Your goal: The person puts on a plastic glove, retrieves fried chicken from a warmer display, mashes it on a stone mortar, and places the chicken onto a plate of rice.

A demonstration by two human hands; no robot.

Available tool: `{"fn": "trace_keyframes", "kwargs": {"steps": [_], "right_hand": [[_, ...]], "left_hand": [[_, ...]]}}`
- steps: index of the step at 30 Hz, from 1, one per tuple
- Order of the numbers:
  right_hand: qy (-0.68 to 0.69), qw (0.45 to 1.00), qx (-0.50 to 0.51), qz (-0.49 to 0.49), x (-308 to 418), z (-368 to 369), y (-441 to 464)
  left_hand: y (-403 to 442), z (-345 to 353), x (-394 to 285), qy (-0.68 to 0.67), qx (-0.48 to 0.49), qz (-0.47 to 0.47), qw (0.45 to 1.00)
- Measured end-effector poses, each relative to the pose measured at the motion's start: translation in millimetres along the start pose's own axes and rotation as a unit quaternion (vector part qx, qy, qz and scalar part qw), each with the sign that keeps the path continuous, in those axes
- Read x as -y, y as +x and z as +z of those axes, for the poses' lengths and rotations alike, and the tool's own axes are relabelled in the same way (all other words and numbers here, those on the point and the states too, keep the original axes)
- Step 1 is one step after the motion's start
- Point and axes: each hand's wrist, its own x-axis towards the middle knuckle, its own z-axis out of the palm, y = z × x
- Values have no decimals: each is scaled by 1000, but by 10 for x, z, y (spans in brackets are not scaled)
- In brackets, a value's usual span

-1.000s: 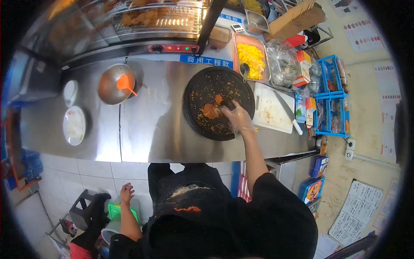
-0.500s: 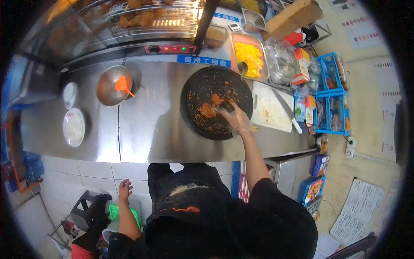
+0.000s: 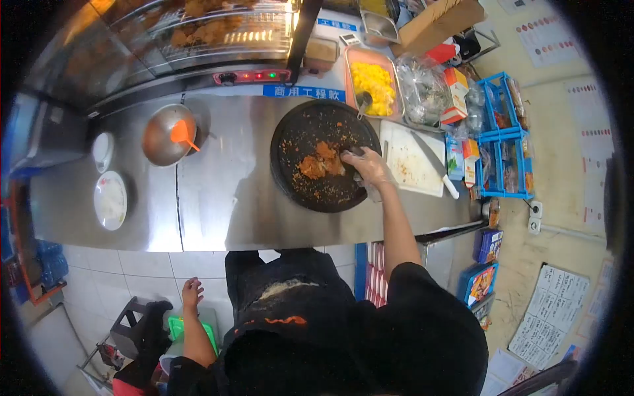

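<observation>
Fried chicken pieces (image 3: 321, 162), orange-brown and broken, lie among loose crumbs on a round black tray (image 3: 297, 132). My right hand (image 3: 371, 166), in a clear plastic glove, is over the tray's right side. Its fingers are bent and spread apart around no visible object, the tips close to the chicken's right edge. Whether they touch it, I cannot tell. Down at my left side, off the counter, hangs my left hand (image 3: 192, 292), bare, with loosely bent fingers and nothing visible in it.
Right of the tray, a knife (image 3: 432, 158) lies on a white cutting board (image 3: 403, 148). Behind stands a pan of yellow food (image 3: 362, 59). To the left are a metal bowl (image 3: 153, 135) with an orange scoop (image 3: 179, 132) and a white plate (image 3: 111, 211). A heated display case (image 3: 191, 79) borders the back.
My right hand has moved slightly right, off the chicken. The chicken pieces now lie closer together, with paler flesh showing. My left hand has stayed at my side.
</observation>
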Motion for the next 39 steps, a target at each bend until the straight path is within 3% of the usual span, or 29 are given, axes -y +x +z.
{"fn": "trace_keyframes", "kwargs": {"steps": [2,5,8,10,11,12,14,15,18,21,23,25,29,30,31,33,35,38,39], "right_hand": [[112,989,70,68,488,-427,-349],[208,976,39,60,446,-315,-380],[74,994,-49,57,-356,279,176],[-74,991,-49,-99,-386,259,279],[-25,998,42,30,69,-8,39],[-28,999,38,22,408,-214,-66],[92,992,84,39,797,-410,-335],[73,996,47,-5,974,-470,-422],[135,989,59,32,918,-119,-249],[-96,980,34,-169,232,683,467],[-141,965,41,-219,105,627,420],[155,979,126,-46,661,140,130],[75,990,112,41,1200,-368,-212],[77,990,114,42,968,-104,-107],[5,998,50,-42,597,317,114],[-66,990,-17,-124,554,471,98],[151,982,108,16,590,399,47],[116,981,156,-1,557,68,154],[71,991,90,-70,590,-62,118]], "left_hand": [[12,51,10,-5,6,-7,1000],[-22,48,-13,-15,-6,24,1000],[-71,47,-6,5,3,7,1000],[-41,61,-4,-12,-1,8,1000],[-57,33,20,-21,2,4,1000],[-4,87,-25,-29,2,9,1000],[-48,47,7,11,-13,0,1000],[-63,38,19,12,-14,-3,1000],[-44,96,-1,9,-4,3,1000],[-64,108,-41,18,10,-7,1000],[-88,74,-45,17,11,4,1000],[13,122,-138,4,10,25,1000],[-35,104,-73,-27,-14,27,999],[-42,90,-83,-23,-11,28,999],[-68,99,-51,-13,-10,22,1000],[-110,75,41,-6,-5,4,1000],[-126,116,70,-16,-11,-12,1000],[-99,131,147,-15,6,-18,1000],[-131,158,112,-13,-7,-17,1000]]}}
